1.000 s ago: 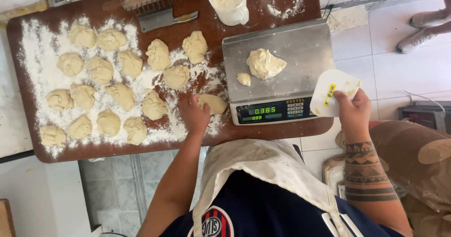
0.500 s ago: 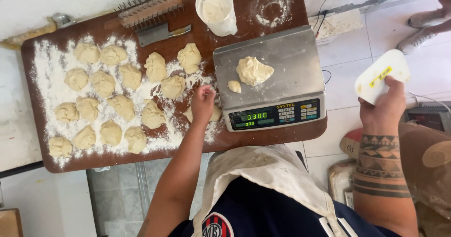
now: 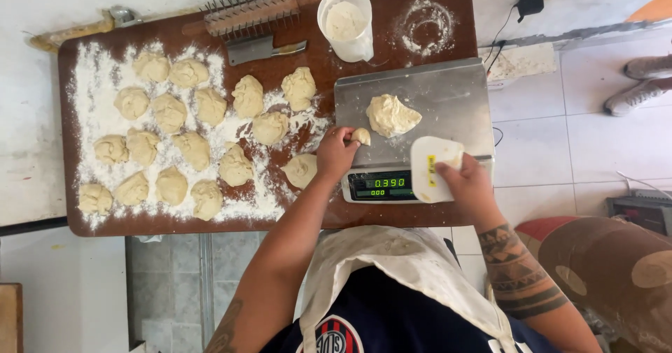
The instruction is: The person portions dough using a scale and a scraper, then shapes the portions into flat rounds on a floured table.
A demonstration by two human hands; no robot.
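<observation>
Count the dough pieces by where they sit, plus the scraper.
Dough balls on the board: 17
Dough lump on the scale: 1
Small dough bit at the left hand fingers: 1
White scraper in the right hand: 1
Total: 20

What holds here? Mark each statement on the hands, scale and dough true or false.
1. The left hand pinches a small dough bit at the scale edge. True.
2. The right hand holds a knife. False: it holds a white scraper.
3. A dough lump lies on the scale. True.
4. The cup stands on the scale. False: it stands on the board behind it.
5. The dough balls lie on the floured board. True.
</observation>
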